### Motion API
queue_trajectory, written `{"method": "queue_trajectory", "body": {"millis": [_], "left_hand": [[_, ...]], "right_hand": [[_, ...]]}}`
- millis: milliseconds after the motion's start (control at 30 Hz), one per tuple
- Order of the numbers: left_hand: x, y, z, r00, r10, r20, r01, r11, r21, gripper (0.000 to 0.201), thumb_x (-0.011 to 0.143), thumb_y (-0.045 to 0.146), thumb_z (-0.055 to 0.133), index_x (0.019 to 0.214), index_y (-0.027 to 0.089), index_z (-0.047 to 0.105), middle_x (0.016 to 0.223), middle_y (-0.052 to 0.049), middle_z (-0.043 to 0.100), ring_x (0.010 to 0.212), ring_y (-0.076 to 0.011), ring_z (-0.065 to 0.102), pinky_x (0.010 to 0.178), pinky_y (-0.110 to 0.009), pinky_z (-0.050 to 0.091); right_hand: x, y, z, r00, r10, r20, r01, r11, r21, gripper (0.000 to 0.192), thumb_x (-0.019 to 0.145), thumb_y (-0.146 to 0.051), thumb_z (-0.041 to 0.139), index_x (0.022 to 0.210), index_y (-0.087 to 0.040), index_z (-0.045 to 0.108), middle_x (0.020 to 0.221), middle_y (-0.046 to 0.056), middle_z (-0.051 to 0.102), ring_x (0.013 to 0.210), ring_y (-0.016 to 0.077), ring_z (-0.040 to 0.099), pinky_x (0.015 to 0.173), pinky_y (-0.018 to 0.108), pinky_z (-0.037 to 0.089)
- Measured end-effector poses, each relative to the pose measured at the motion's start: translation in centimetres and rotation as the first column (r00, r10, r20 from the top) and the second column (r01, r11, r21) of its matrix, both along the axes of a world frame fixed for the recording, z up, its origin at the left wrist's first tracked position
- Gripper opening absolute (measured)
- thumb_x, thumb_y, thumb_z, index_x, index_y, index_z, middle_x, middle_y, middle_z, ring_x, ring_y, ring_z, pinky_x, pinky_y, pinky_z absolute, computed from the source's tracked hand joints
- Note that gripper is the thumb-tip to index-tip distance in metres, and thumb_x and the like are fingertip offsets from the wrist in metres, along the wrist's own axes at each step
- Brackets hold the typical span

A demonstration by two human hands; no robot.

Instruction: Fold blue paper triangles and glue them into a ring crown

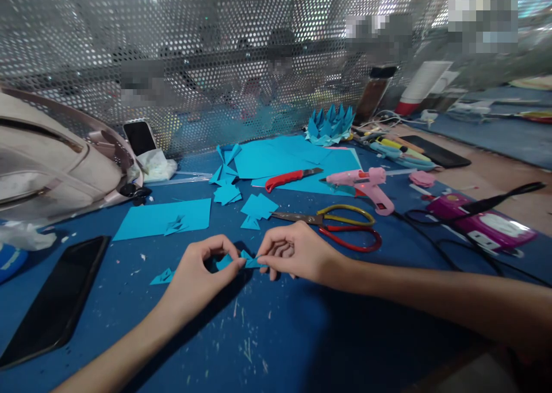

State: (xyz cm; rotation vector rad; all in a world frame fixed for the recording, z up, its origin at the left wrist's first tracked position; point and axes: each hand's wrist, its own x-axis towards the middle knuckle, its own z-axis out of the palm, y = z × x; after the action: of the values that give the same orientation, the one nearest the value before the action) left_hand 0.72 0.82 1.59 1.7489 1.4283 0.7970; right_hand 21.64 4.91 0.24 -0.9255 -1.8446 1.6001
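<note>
A small folded piece of blue paper [250, 262] is pinched between my two hands, low over the blue tabletop. My left hand [209, 263] grips its left end between thumb and forefinger. On the other end, the thumb and forefinger of my right hand [297, 252] are closed. Part of the paper is hidden behind the fingers. Just beyond the hands lie small blue paper squares [259, 206] and scissors [332, 221] with one yellow and one red handle. Another small folded paper piece [163, 277] rests left of my left hand.
A blue sheet [164, 217] lies at left, near a black phone [54, 301] and a pale bag [52, 157]. Farther back are stacked blue sheets [276, 157], a red-handled cutter [287, 180], a pink glue gun [364, 183], a spiky paper model [330, 125] and a purple power strip [487, 223] with cables.
</note>
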Motion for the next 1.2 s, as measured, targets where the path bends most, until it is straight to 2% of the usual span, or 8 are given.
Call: {"method": "queue_trajectory", "body": {"millis": [233,367,433,533,633,833,1200], "left_hand": [[0.2,-0.3,0.1,0.999,0.029,-0.027,-0.028,0.998,0.051,0.019,0.081,0.033,0.061,0.066,0.021,0.062,0.072,-0.002,0.070,0.069,-0.0197,0.063,0.060,-0.030,0.044],[0.1,-0.8,-0.2,0.993,0.061,-0.102,-0.041,0.981,0.190,0.016,0.082,0.030,0.062,0.068,0.023,0.063,0.074,-0.002,0.070,0.078,-0.0233,0.063,0.071,-0.037,0.044],[0.1,-1.0,-0.2,0.990,0.039,-0.137,0.004,0.953,0.302,0.014,0.084,0.026,0.062,0.070,0.023,0.061,0.074,0.000,0.069,0.081,-0.0230,0.063,0.079,-0.040,0.042],[0.2,-1.4,-0.1,0.980,-0.016,-0.198,0.105,0.889,0.447,0.014,0.085,0.019,0.063,0.074,0.022,0.057,0.075,0.004,0.068,0.076,-0.0181,0.063,0.089,-0.043,0.036],[0.3,-1.7,0.2,0.969,-0.044,-0.245,0.171,0.832,0.528,0.016,0.086,0.013,0.063,0.075,0.021,0.055,0.077,0.005,0.069,0.069,-0.0139,0.061,0.093,-0.043,0.033],[0.3,-1.8,0.3,0.960,-0.045,-0.275,0.200,0.799,0.567,0.017,0.087,0.011,0.062,0.076,0.021,0.054,0.077,0.005,0.070,0.067,-0.0127,0.061,0.096,-0.044,0.032],[0.2,-1.9,0.5,0.958,-0.058,-0.282,0.216,0.793,0.569,0.018,0.086,0.011,0.062,0.075,0.022,0.054,0.079,0.005,0.073,0.066,-0.0128,0.062,0.096,-0.044,0.032]], "right_hand": [[-0.1,0.0,-0.1,1.000,-0.005,0.002,0.005,1.000,0.011,0.028,0.076,-0.038,0.077,0.076,-0.013,0.064,0.068,0.005,0.071,0.054,0.0124,0.068,0.039,0.015,0.045],[0.0,0.0,0.0,1.000,-0.010,-0.008,0.011,0.996,0.091,0.026,0.076,-0.037,0.077,0.075,-0.013,0.066,0.062,0.002,0.068,0.054,0.0126,0.068,0.045,0.016,0.048],[0.0,-0.1,0.2,1.000,-0.017,0.007,0.016,0.993,0.120,0.025,0.075,-0.036,0.077,0.074,-0.013,0.067,0.059,0.002,0.067,0.053,0.0128,0.067,0.046,0.017,0.048],[0.1,-0.2,0.5,0.999,-0.017,0.040,0.011,0.986,0.167,0.022,0.077,-0.033,0.075,0.074,-0.013,0.068,0.059,0.003,0.068,0.052,0.0120,0.066,0.045,0.016,0.046],[0.2,-0.3,0.8,0.998,-0.004,0.069,-0.013,0.969,0.247,0.015,0.079,-0.026,0.073,0.076,-0.012,0.069,0.059,0.003,0.069,0.049,0.0099,0.062,0.045,0.015,0.044],[0.5,-0.4,1.0,0.996,-0.005,0.093,-0.038,0.887,0.459,0.010,0.080,-0.020,0.073,0.074,-0.013,0.072,0.057,0.000,0.066,0.047,0.0070,0.053,0.047,0.016,0.039],[0.5,-0.3,1.1,0.995,0.028,0.100,-0.074,0.863,0.500,0.010,0.082,-0.019,0.070,0.075,-0.012,0.072,0.062,0.000,0.067,0.050,0.0070,0.052,0.049,0.016,0.039]]}}
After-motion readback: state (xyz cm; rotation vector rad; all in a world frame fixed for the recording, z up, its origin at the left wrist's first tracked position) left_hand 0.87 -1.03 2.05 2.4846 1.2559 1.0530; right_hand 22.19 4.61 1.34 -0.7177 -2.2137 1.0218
